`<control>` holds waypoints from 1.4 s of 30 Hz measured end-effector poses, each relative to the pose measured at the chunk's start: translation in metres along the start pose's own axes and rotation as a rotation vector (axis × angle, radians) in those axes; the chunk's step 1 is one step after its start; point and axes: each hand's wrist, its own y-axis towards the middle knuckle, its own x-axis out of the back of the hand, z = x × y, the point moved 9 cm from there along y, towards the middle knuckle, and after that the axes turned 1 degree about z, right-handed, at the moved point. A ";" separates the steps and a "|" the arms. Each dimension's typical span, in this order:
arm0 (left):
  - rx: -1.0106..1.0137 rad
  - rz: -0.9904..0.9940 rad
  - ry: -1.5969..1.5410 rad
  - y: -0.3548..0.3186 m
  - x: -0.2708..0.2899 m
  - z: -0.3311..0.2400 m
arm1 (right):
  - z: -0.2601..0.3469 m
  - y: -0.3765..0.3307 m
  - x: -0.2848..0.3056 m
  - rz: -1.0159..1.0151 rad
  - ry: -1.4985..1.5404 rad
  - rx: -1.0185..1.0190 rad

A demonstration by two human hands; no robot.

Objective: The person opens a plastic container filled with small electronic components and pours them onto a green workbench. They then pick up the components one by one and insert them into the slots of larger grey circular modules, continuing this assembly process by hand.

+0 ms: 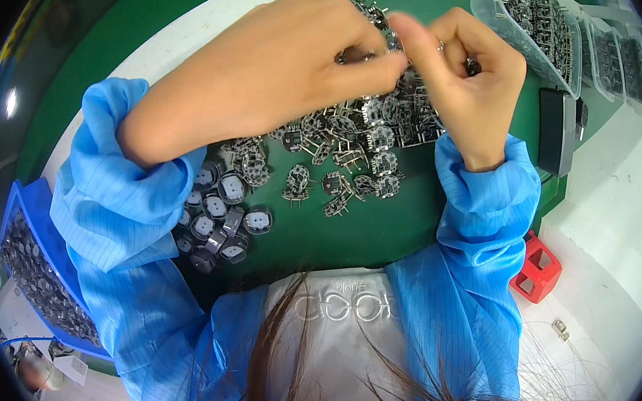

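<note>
My left hand [314, 52] reaches across the far side of the green mat, its thumb and fingers closed in a pinch. Close against its fingertips is my right hand [474, 72], curled with the thumb raised and slightly blurred. Whatever lies between the fingers is hidden or too small to name. Beneath both hands spread many small round circuit boards [298, 183] with metal pins. Some of these boards stand in a neat column [384, 164]. Left of them, below my left forearm, sits a pile of round metal-and-black housings [214, 206] with pale insides.
At the left edge a blue bin [65, 246] holds many small dark parts. Clear plastic trays [576, 75] filled with pinned boards line the far right. A black box [554, 132] stands beside my right sleeve, and a red plastic holder [537, 269] is nearer me on the white surface.
</note>
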 end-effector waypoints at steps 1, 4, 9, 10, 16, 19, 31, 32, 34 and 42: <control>-0.030 -0.045 -0.005 -0.001 0.004 -0.008 | 0.003 0.002 -0.003 0.074 -0.197 0.017; -0.101 -0.033 0.025 -0.001 0.012 -0.034 | -0.003 0.000 0.005 -0.004 0.257 -0.121; 0.005 0.065 -0.457 -0.001 -0.011 -0.019 | 0.013 -0.002 0.002 0.029 1.140 0.078; 0.020 0.144 -0.581 -0.004 -0.019 -0.021 | 0.015 -0.003 0.002 0.059 1.105 0.137; -0.044 -0.022 -0.512 -0.005 -0.008 -0.027 | 0.005 -0.005 0.016 -0.398 0.374 -0.013; -0.274 -0.302 -0.085 -0.006 0.014 -0.035 | -0.003 0.000 0.007 -0.195 0.189 0.020; -0.297 -0.557 0.397 -0.024 0.008 -0.048 | 0.033 -0.014 0.009 -0.351 -0.548 0.229; -0.274 -0.554 0.456 -0.026 0.008 -0.046 | 0.031 -0.012 0.014 -0.363 -0.617 0.210; -0.185 -0.412 0.529 -0.023 0.004 -0.039 | 0.025 -0.010 0.017 -0.299 -0.741 0.150; -0.452 -0.154 0.624 -0.016 -0.010 -0.044 | 0.023 -0.021 0.007 0.033 -0.518 0.147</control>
